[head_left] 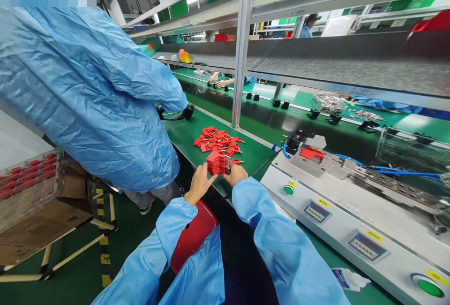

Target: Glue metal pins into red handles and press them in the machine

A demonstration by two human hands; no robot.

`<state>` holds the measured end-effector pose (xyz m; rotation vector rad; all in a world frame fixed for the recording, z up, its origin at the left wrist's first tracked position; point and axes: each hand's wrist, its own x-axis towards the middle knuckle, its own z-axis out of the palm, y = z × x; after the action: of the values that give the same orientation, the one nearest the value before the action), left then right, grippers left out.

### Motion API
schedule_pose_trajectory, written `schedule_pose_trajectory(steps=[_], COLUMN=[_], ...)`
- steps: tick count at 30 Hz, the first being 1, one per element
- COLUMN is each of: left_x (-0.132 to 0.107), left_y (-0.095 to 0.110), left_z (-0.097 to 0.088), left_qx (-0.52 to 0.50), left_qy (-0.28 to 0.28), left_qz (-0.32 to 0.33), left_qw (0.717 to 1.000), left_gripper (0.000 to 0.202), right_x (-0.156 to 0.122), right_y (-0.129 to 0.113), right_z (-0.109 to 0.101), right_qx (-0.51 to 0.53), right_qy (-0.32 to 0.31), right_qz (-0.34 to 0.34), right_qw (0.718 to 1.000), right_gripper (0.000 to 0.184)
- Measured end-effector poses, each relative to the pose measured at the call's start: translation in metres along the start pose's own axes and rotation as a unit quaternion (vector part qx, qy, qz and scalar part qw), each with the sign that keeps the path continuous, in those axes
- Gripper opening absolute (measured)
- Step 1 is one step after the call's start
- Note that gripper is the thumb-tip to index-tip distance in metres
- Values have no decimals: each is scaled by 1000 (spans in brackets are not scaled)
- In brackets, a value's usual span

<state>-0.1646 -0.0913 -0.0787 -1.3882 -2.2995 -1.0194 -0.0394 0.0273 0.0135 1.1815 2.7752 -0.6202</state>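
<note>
Both my hands hold a tight stack of small red plastic parts point(216, 163) at the near edge of the green belt point(183, 136). My left hand point(199, 183) presses the stack's left end with fingers closed against it. My right hand point(236, 174) grips the right end, where metal pins stick out. Just beyond the stack lies a loose pile of the same red parts point(218, 140) on the belt. My sleeves are light blue.
A person in a blue coat point(87, 94) stands close at my left, leaning over the belt. A white machine point(337, 202) with green buttons and displays sits at my right. Trays of red parts point(28, 173) stand at the far left. Other workers' hands point(220, 81) rest further up the line.
</note>
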Motion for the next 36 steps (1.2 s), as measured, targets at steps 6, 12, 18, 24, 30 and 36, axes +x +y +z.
schedule_pose_trajectory(steps=[6, 12, 18, 24, 30, 36], left_x=[-16, -18, -3, 18, 47, 59], left_y=[-19, -31, -38, -37, -25, -5], left_z=[21, 36, 51, 62, 56, 38], left_qx=[-8, -16, -10, -11, -5, 25], left_qy=[-13, -27, -39, -53, -84, -147], left_qz=[-17, -34, -57, -79, -121, -176], left_qw=[1000, 999, 998, 995, 989, 973], left_gripper=[36, 38, 32, 35, 29, 44], right_x=[15, 33, 58, 59, 37, -37], right_y=[2, 9, 14, 23, 24, 7], right_z=[28, 48, 57, 59, 47, 44], right_qx=[15, 45, 87, 138, 200, 237], right_qy=[-23, -17, -6, 13, 56, 146], right_qz=[12, 26, 33, 51, 30, -86], right_qw=[1000, 999, 996, 989, 978, 957], right_gripper=[37, 43, 49, 46, 51, 45])
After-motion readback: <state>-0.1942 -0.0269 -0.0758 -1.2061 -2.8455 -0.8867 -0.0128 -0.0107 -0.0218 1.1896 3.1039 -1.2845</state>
